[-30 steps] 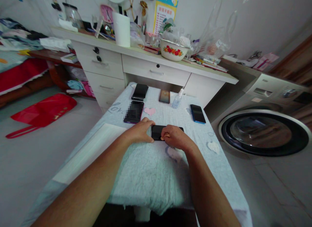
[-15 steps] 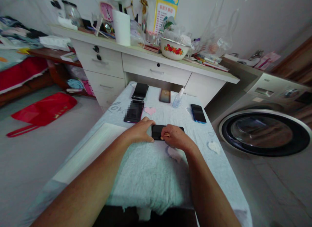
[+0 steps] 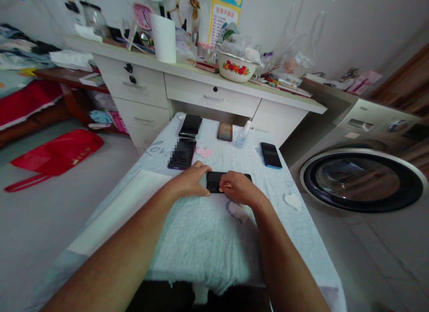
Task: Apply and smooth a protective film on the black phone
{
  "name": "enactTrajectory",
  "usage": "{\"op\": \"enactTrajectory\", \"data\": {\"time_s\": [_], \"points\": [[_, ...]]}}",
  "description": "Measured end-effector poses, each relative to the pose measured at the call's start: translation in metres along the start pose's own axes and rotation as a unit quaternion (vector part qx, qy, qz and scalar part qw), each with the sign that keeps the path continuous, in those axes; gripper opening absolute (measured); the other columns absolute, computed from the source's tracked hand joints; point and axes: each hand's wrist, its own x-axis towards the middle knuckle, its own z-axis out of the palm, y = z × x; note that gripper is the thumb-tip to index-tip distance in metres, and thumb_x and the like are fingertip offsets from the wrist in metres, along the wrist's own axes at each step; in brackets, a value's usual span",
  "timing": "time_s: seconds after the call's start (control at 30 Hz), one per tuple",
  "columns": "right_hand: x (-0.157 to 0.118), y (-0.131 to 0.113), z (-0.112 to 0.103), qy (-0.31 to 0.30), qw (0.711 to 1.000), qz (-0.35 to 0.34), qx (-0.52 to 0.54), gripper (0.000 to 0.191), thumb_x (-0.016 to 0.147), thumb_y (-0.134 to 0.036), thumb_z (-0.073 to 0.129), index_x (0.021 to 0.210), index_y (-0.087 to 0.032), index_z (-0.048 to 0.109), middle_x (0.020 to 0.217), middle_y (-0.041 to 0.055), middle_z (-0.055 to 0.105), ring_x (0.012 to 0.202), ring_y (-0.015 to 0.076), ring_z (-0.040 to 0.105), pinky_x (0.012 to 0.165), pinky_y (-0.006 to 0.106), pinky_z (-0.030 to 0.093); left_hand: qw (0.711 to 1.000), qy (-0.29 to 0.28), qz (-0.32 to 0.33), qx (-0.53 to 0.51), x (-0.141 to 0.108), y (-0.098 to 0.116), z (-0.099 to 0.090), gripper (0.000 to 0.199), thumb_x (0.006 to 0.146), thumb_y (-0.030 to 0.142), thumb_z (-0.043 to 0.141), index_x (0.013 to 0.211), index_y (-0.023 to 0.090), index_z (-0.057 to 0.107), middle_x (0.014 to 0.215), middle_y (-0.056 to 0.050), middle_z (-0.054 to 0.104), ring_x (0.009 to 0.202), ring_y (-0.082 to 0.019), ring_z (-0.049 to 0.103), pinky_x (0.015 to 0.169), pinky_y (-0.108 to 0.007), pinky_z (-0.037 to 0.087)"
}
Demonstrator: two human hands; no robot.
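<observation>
A black phone (image 3: pixel 213 182) lies flat and sideways on the cloth-covered table (image 3: pixel 208 240). My left hand (image 3: pixel 192 180) holds its left end, thumb and forefinger at the two corners. Over the phone's right part, my right hand (image 3: pixel 237 187) is closed, its fingers pinched on something small and tan that I cannot make out, touching or just above the screen. Beyond my left hand lie a dark phone with a purple edge (image 3: pixel 182 153) and another black phone (image 3: pixel 190 125). A blue-edged phone (image 3: pixel 271 155) rests at the right.
A clear spray bottle (image 3: pixel 241 136) and a small brownish, blurred-out item (image 3: pixel 225 131) are at the table's far side. A pale flat strip (image 3: pixel 124 209) lies at the left. Behind stands a white desk (image 3: pixel 214 95), with a washing machine (image 3: pixel 362 169) to the right.
The whole view has shifted slightly, so things appear a little further left. Both hands keep about the same place on the phone.
</observation>
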Motion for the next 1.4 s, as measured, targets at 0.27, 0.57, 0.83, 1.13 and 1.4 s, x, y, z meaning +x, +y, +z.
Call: {"op": "enactTrajectory", "data": {"time_s": [0.27, 0.57, 0.83, 1.13, 1.4], "points": [[0.0011, 0.0013, 0.0008, 0.006, 1.0, 0.001, 0.015, 0.011, 0.076, -0.011, 0.06, 0.076, -0.018, 0.068, 0.081, 0.0026, 0.064, 0.072, 0.0119, 0.054, 0.064, 0.021, 0.035, 1.0, -0.007, -0.006, 0.01, -0.0003, -0.0012, -0.0001, 0.072, 0.058, 0.036, 0.072, 0.124, 0.017, 0.05, 0.113, -0.008, 0.047, 0.105, -0.024, 0.055, 0.092, -0.032, 0.046], [0.0009, 0.0011, -0.0002, 0.005, 1.0, -0.005, 0.013, 0.012, 0.077, -0.01, 0.059, 0.076, -0.018, 0.068, 0.08, 0.0025, 0.064, 0.071, 0.0118, 0.055, 0.065, 0.021, 0.036, 1.0, -0.004, -0.007, 0.004, 0.0008, -0.0018, 0.0005, 0.071, 0.058, 0.037, 0.073, 0.123, 0.021, 0.051, 0.114, -0.006, 0.048, 0.105, -0.024, 0.055, 0.089, -0.032, 0.047], [0.0011, 0.0006, 0.0009, 0.014, 1.0, -0.004, 0.013, 0.011, 0.076, -0.011, 0.059, 0.075, -0.018, 0.067, 0.079, 0.0023, 0.063, 0.07, 0.0115, 0.054, 0.064, 0.021, 0.035, 1.0, -0.002, -0.004, 0.004, -0.0001, -0.0013, 0.0008, 0.071, 0.058, 0.036, 0.072, 0.123, 0.018, 0.051, 0.113, -0.007, 0.048, 0.106, -0.024, 0.055, 0.089, -0.031, 0.046], [0.0015, 0.0009, 0.0016, 0.013, 1.0, -0.005, 0.007, 0.012, 0.076, -0.01, 0.058, 0.076, -0.018, 0.068, 0.08, 0.0025, 0.063, 0.07, 0.0118, 0.054, 0.064, 0.021, 0.036, 1.0, -0.006, -0.005, 0.004, -0.0009, 0.0003, -0.0005, 0.071, 0.059, 0.035, 0.073, 0.123, 0.018, 0.051, 0.114, -0.007, 0.047, 0.107, -0.024, 0.054, 0.092, -0.032, 0.045], [0.002, -0.0016, 0.0003, 0.007, 1.0, 0.006, 0.014, 0.011, 0.076, -0.011, 0.059, 0.076, -0.017, 0.068, 0.081, 0.0028, 0.064, 0.071, 0.0117, 0.054, 0.065, 0.021, 0.036, 1.0, -0.009, -0.007, 0.009, -0.0011, 0.0003, -0.0006, 0.07, 0.059, 0.035, 0.073, 0.123, 0.02, 0.05, 0.114, -0.007, 0.047, 0.108, -0.023, 0.053, 0.094, -0.031, 0.044]]}}
